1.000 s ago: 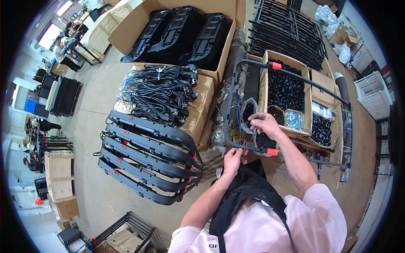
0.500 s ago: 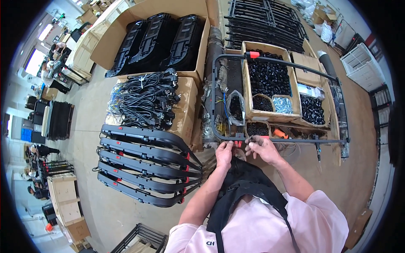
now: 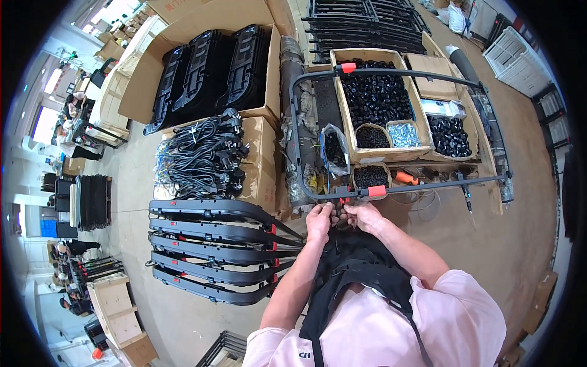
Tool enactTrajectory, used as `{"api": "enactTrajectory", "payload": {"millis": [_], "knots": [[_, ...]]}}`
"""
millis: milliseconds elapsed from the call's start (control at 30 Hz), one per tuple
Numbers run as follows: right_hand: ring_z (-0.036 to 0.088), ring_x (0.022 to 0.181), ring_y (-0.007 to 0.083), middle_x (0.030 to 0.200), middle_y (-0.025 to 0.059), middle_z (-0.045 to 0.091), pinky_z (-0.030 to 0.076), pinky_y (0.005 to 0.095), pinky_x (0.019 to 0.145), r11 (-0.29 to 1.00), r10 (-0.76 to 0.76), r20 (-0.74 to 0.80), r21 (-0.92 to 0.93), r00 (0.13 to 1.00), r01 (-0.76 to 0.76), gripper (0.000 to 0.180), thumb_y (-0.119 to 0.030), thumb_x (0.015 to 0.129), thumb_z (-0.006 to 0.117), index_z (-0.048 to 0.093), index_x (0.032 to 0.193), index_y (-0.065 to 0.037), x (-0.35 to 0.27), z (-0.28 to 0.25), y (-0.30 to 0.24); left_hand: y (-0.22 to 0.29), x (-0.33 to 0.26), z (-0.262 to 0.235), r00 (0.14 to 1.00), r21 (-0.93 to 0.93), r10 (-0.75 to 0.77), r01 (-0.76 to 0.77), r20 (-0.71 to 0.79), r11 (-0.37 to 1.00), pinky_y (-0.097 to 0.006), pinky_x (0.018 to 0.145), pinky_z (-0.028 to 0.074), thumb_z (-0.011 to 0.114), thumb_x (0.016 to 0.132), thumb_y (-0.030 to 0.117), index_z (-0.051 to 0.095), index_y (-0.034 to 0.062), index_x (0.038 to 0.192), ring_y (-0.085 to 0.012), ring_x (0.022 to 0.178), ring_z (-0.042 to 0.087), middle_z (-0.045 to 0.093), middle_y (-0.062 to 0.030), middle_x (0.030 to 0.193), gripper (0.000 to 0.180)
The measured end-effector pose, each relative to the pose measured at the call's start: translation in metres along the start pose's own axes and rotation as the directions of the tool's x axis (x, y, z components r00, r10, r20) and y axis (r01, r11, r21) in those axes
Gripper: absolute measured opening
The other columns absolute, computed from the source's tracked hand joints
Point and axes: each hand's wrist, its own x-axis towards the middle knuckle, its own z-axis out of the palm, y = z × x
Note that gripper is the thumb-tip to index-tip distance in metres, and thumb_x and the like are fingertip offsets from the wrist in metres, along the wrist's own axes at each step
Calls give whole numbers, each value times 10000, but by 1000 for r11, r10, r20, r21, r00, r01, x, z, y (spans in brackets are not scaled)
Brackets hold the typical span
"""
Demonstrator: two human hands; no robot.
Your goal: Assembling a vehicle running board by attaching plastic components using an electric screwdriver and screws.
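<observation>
A black tubular frame (image 3: pixel 298 134) with rounded corners and red pieces lies across the workbench. At its near bar, just in front of me, my left hand (image 3: pixel 320 221) and my right hand (image 3: pixel 364 218) are close together. Both have bent fingers pressed together beside a small black and red fitting (image 3: pixel 342 199) on the bar. Whatever is between the fingertips is too small and hidden to name. A red clip (image 3: pixel 377 191) sits on the same bar, right of the fitting. A bag of small dark parts (image 3: pixel 334 150) lies inside the frame.
A carton of black caps (image 3: pixel 376 92) also holds blue-silver screws (image 3: pixel 403 135). An orange-handled tool (image 3: pixel 405 178) and a slim screwdriver (image 3: pixel 468 199) are at the near right. Bundled power cords (image 3: pixel 205 153) and several curved black panels (image 3: pixel 208 229) are stacked left. People work far left.
My right hand has moved left and down, in beside my left hand under the bar. A red clip on the near bar shows more fully. The whole view has shifted slightly.
</observation>
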Motion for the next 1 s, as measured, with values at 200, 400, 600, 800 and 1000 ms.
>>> {"api": "enactTrajectory", "payload": {"millis": [200,400,600,800,1000], "knots": [[665,784,150,892,7,717,537,335,713,998,40,40,56,998,-42,126,-188,1039,683,738,1070,-78,16,34,0,2,1,-8,998,49,-34,37,-43,998,-312,620,570,715,1023,266,661,45,1145,-149,665,676,696,-30,860,258],[647,782,151,903,5,714,546,335,720,986,84,103,135,991,-98,123,-209,1036,689,735,1053,-96,24,31,6,6,5,-13,990,-39,-107,111,89,993,-319,633,582,699,1034,263,636,36,1134,-167,711,703,706,-43,873,256],[641,815,129,937,-12,714,522,325,742,997,6,101,-81,995,2,198,-245,1057,650,751,1145,-98,13,29,5,3,0,-19,986,7,-131,131,107,991,-305,632,572,684,1044,266,640,39,1135,-167,724,699,716,-47,884,248],[700,1067,319,1051,176,739,548,457,915,222,-298,212,-933,931,283,365,-202,983,643,714,1284,-8,-21,52,-30,-6,-5,-25,992,129,-51,36,116,991,-296,634,532,644,1065,246,687,32,1103,-133,723,634,689,-21,856,222],[698,1096,350,1128,141,703,571,456,920,-401,-263,675,-726,689,559,275,-105,909,633,717,1165,-49,-34,97,-72,-22,-20,-25,906,356,406,-422,123,834,-312,855,501,604,1077,208,649,6,1176,-125,919,575,681,-56,969,229]]}}
